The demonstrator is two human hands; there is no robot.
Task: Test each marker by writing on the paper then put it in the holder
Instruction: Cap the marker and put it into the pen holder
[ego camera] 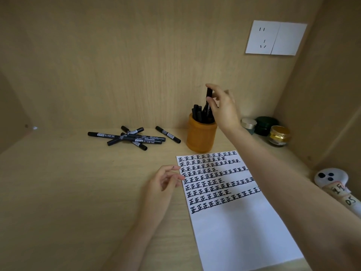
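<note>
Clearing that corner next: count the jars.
3, all in the back right corner: a silver-lidded jar nearest the holder, a dark green jar beside it, a gold-lidded jar farthest right.

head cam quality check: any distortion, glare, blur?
Head view: wide-angle bend, the back edge of the desk bows; soft dim light, faint shadows; a glint on the gold jar; right hand and its marker slightly soft; writing on the paper legible.

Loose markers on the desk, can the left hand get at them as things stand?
Probably yes: the left hand is free, and only bare desk lies between it and the loose markers.
</note>
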